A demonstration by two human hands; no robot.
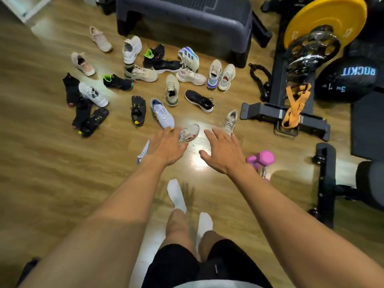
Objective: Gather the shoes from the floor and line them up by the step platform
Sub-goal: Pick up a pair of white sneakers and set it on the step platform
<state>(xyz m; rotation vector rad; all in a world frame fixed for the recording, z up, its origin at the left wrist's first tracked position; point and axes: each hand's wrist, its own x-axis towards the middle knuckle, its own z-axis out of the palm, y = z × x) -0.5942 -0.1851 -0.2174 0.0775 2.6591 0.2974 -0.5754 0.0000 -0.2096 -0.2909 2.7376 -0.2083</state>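
While left hand (166, 146) and right hand (223, 150) hover spread, apart, empty, I judge white-red shoe (190, 132) light, soft-topped; I'd pinch stiff heel collar.

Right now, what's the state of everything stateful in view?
left hand, open, over white-and-red sneaker
right hand, open, empty
white-and-red sneaker, on floor, not lifted
other shoes, scattered, not lined up
step platform, upright on floor
pink dumbbell, lying on floor

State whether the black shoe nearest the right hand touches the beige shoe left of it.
Apart: head view shows floor between black shoe and beige shoe.
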